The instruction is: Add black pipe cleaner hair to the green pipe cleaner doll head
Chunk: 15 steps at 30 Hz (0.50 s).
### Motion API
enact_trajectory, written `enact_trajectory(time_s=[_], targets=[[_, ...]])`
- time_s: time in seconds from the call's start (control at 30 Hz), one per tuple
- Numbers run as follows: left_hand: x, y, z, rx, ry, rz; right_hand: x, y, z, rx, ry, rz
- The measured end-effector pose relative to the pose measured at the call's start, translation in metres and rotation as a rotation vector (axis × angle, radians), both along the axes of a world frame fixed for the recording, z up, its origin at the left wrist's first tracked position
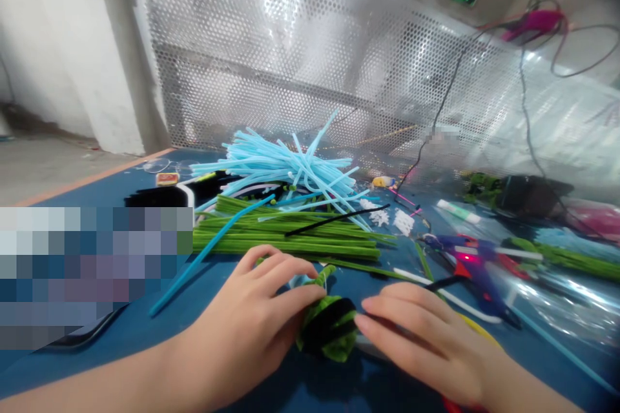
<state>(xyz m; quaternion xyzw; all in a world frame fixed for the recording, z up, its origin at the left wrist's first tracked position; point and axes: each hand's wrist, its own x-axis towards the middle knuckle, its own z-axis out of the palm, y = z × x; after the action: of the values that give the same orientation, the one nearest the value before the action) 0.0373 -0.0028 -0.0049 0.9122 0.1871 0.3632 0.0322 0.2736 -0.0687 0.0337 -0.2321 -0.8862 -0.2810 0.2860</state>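
A small rounded figure of green pipe cleaners (pixel 341 343), banded with black pipe cleaner (pixel 334 316), is low in the middle of the view. My left hand (pixel 261 310) is closed around its left side, with fingers curled over the top. From the right, my right hand (pixel 426 335) meets its edge with fingers close together, closed at the black band. A black strand (pixel 443 282) sticks out behind the right hand's knuckles. A short green stub (pixel 327 274) rises from the figure's top. Both thumbs are mostly hidden.
Behind the hands lie green pipe cleaners (pixel 290 239) and a heap of light blue ones (pixel 290 164). A glue gun (pixel 477 271) with a red light lies at right, near a white glue tube (pixel 458 211). A perforated metal screen (pixel 290 45) stands behind the blue table (pixel 169 342).
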Motion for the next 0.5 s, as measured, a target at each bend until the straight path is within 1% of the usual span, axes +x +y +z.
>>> enact_trajectory(time_s=[0.13,0.3,0.43,0.5], targets=[[0.0020,0.0002,-0.0004,0.035,0.026,0.008,-0.0030,0.0023,0.0014,-0.008,-0.098,0.013],[0.0050,0.0005,-0.0005,0.036,0.049,0.008,-0.0020,0.0038,-0.0061,0.154,-0.050,0.077],[0.0052,0.0001,0.0009,0.005,0.064,-0.022,-0.0027,-0.0036,-0.0031,0.104,-0.154,-0.029],[0.0048,0.0000,0.0011,-0.008,0.068,-0.045,-0.0029,-0.0047,-0.0024,0.107,-0.170,-0.038]])
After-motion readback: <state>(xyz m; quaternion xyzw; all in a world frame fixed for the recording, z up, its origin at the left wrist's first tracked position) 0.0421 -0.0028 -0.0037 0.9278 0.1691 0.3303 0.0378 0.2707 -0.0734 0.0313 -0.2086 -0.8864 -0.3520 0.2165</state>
